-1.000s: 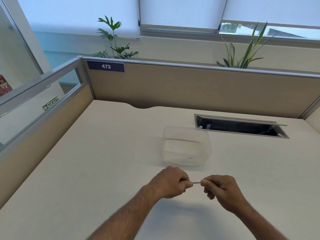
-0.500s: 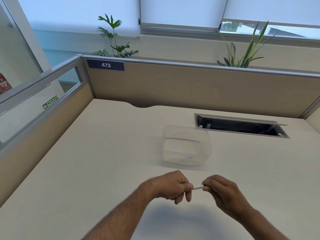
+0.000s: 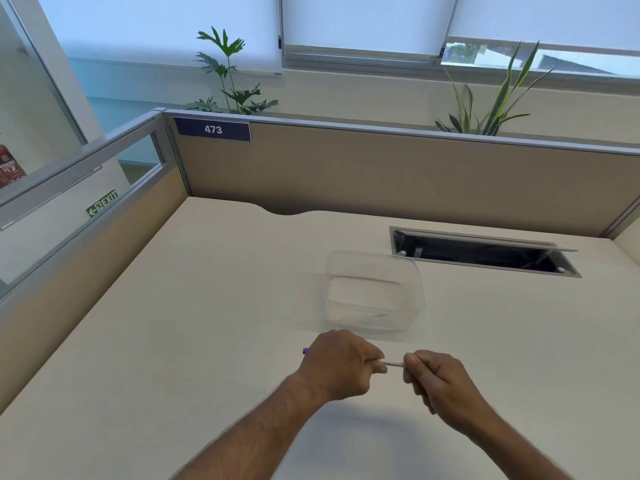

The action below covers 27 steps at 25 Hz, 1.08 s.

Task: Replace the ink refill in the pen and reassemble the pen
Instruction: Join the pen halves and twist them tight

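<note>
A white pen [image 3: 393, 362] lies level between both my hands, just above the desk [image 3: 194, 306]. My left hand [image 3: 341, 363] is closed in a fist around its left part, and a small purple end sticks out past the fist on the left. My right hand [image 3: 436, 381] pinches the pen's right end with fingertips. Only a short white stretch shows between the hands; the rest is hidden inside them. I cannot tell whether the refill is inside.
A clear plastic container [image 3: 375, 292] stands just beyond my hands. An open cable slot [image 3: 485, 252] is sunk in the desk at back right. Partition walls [image 3: 381, 174] close the back and left sides.
Both hands stayed on the pen and shifted slightly. The purple end now shows to the left of my left fist. The view tilted a little.
</note>
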{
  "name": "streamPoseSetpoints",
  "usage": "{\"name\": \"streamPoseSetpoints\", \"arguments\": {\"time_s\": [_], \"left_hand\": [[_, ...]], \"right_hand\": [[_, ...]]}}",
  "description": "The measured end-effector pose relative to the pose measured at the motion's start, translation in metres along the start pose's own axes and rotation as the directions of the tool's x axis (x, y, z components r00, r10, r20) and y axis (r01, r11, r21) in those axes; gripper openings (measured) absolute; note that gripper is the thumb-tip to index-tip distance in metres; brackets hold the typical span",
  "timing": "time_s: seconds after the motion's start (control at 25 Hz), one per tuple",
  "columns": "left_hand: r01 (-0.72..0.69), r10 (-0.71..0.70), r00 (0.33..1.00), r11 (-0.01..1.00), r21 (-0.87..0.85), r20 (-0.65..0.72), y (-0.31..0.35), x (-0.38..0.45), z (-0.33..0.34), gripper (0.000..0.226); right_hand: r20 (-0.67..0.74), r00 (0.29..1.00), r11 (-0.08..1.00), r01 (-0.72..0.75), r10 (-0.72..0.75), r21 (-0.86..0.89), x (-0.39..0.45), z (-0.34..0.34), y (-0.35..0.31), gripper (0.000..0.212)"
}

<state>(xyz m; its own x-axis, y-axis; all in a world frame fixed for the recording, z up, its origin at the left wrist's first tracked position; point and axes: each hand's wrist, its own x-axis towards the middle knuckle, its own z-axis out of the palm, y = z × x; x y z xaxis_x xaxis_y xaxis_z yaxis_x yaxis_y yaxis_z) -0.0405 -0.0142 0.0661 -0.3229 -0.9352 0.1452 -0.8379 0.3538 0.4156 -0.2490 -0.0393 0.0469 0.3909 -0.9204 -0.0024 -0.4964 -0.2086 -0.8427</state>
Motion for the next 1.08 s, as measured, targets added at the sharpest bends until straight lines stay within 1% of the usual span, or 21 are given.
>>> {"name": "streamPoseSetpoints", "arguments": {"time_s": [0.04,0.08,0.16,0.24,0.32,0.36,0.4,0.52,0.6,0.64,0.68,0.72,0.76,0.8,0.84,0.88,0.92,0.96,1.0,1.04,1.08], "left_hand": [[0.053,-0.05,0.998,0.996,-0.074,0.043,0.0,0.001,-0.003,0.023],[0.116,-0.096,0.987,0.98,-0.161,0.13,0.0,0.002,-0.006,0.023],[0.214,-0.113,0.939,0.931,-0.295,0.324,0.0,0.003,-0.01,0.026],[0.257,-0.079,0.895,0.897,-0.36,0.44,0.003,0.003,-0.014,0.03],[0.273,-0.052,0.868,0.88,-0.388,0.493,0.004,0.003,-0.016,0.032],[0.275,-0.045,0.861,0.879,-0.389,0.507,0.005,0.003,-0.016,0.032],[0.271,-0.046,0.861,0.884,-0.381,0.506,0.005,0.003,-0.015,0.032],[0.192,-0.048,0.911,0.928,-0.318,0.409,0.005,0.005,-0.015,0.029],[0.098,-0.024,0.943,0.973,-0.207,0.332,0.005,0.006,-0.016,0.026],[0.074,-0.024,0.952,0.985,-0.153,0.304,0.005,0.005,-0.016,0.024],[0.067,-0.033,0.959,0.991,-0.113,0.282,0.005,0.005,-0.016,0.022],[0.064,-0.041,0.964,0.995,-0.081,0.263,0.004,0.004,-0.015,0.02],[0.057,-0.042,0.968,0.997,-0.052,0.247,0.005,0.004,-0.014,0.018],[0.049,-0.041,0.971,0.998,-0.027,0.236,0.005,0.003,-0.013,0.017],[0.048,-0.043,0.972,0.999,-0.016,0.229,0.005,0.002,-0.013,0.018],[0.054,-0.049,0.973,0.998,-0.017,0.224,0.005,0.002,-0.013,0.018],[0.064,-0.057,0.974,0.998,-0.028,0.218,0.005,0.002,-0.014,0.019],[0.072,-0.062,0.976,0.997,-0.042,0.209,0.004,0.002,-0.016,0.02],[0.076,-0.064,0.978,0.996,-0.055,0.201,0.004,0.003,-0.017,0.021],[0.077,-0.062,0.978,0.995,-0.067,0.197,0.003,0.004,-0.019,0.022],[0.077,-0.059,0.978,0.994,-0.083,0.198,0.003,0.005,-0.021,0.023]], "right_hand": [[-0.033,0.995,0.99,0.092,-0.096,-0.108,-0.001,-0.002,-0.002,0.038],[-0.037,0.973,0.947,0.211,-0.226,-0.243,-0.004,-0.006,-0.003,0.034],[0.032,0.902,0.82,0.407,-0.431,-0.403,-0.008,-0.012,0.001,0.03],[0.085,0.843,0.742,0.511,-0.531,-0.435,-0.009,-0.018,0.008,0.028],[0.114,0.793,0.664,0.571,-0.599,-0.482,-0.008,-0.018,0.011,0.03],[0.108,0.773,0.641,0.588,-0.625,-0.493,-0.008,-0.017,0.011,0.033],[0.084,0.776,0.658,0.581,-0.625,-0.478,-0.009,-0.015,0.01,0.037],[-0.034,0.877,0.85,0.454,-0.479,-0.266,-0.017,-0.006,0.001,0.044],[-0.077,0.956,0.958,0.277,-0.282,-0.073,-0.02,0.003,-0.002,0.044],[-0.06,0.987,0.985,0.156,-0.152,0.078,-0.021,0.007,-0.004,0.046],[-0.003,1.0,0.966,0.004,-0.003,0.26,-0.021,0.008,-0.008,0.049],[0.089,0.985,0.893,-0.174,0.151,0.415,-0.02,0.006,-0.011,0.05],[0.179,0.946,0.808,-0.323,0.269,0.492,-0.018,0.002,-0.013,0.05],[0.25,0.907,0.757,-0.42,0.338,0.501,-0.016,-0.003,-0.015,0.05],[0.304,0.879,0.743,-0.474,0.367,0.473,-0.015,-0.007,-0.017,0.049],[0.31,0.882,0.782,-0.462,0.355,0.418,-0.013,-0.01,-0.018,0.049],[0.267,0.914,0.864,-0.383,0.304,0.327,-0.013,-0.012,-0.019,0.047],[0.19,0.957,0.952,-0.252,0.219,0.175,-0.015,-0.012,-0.019,0.039],[0.099,0.99,0.995,-0.095,0.098,-0.03,-0.018,-0.011,-0.019,0.026],[0.035,0.998,0.973,0.057,-0.05,-0.224,-0.02,-0.011,-0.016,0.015],[0.001,0.984,0.917,0.168,-0.18,-0.363,-0.022,-0.01,-0.013,0.011]]}}
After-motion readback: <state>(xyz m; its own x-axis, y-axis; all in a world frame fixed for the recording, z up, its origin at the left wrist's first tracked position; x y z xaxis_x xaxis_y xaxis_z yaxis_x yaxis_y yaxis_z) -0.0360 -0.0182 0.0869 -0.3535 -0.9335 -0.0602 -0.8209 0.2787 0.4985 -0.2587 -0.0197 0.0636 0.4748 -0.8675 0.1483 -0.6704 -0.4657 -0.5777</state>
